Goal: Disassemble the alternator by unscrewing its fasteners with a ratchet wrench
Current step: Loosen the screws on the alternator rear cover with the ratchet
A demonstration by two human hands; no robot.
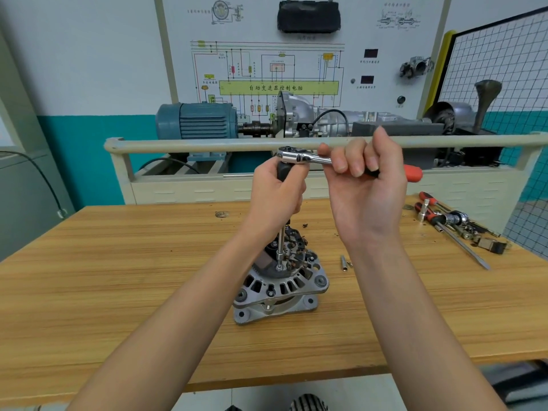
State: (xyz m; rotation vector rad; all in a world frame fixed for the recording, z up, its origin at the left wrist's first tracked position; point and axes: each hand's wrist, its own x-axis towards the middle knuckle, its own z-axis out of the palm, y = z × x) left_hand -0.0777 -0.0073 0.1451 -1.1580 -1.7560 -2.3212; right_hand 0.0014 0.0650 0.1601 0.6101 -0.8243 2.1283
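So the alternator is sitting roughly mid-tabletop, standing on its front bracket with the rear electronics end up. Cast metal housing, looks properly heavy and rigid, so I'd guess it stays put under its own weight unless you really lean sideways on it. The vented shell and the mounting ears are the spots I'd grab if it starts to walk. The bits on top (brush holder, rectifier stuff) look like the fragile part, wouldn't put a palm on those.

The ratchet wrench is held way up high on a long extension bar that drops straight down onto a fastener on the top face. That tall a stack will want to tip off the bolt head, I reckon.

Left hand is wrapped around the dark upper part of the extension right under the ratchet head, steadying it. Right hand is curled round the ratchet handle, red grip end poking out past it. The hands sit close together, almost touching.

A couple of loose small parts lie just right of the alternator, and a pile of screwdrivers and sockets is off at the far right edge.
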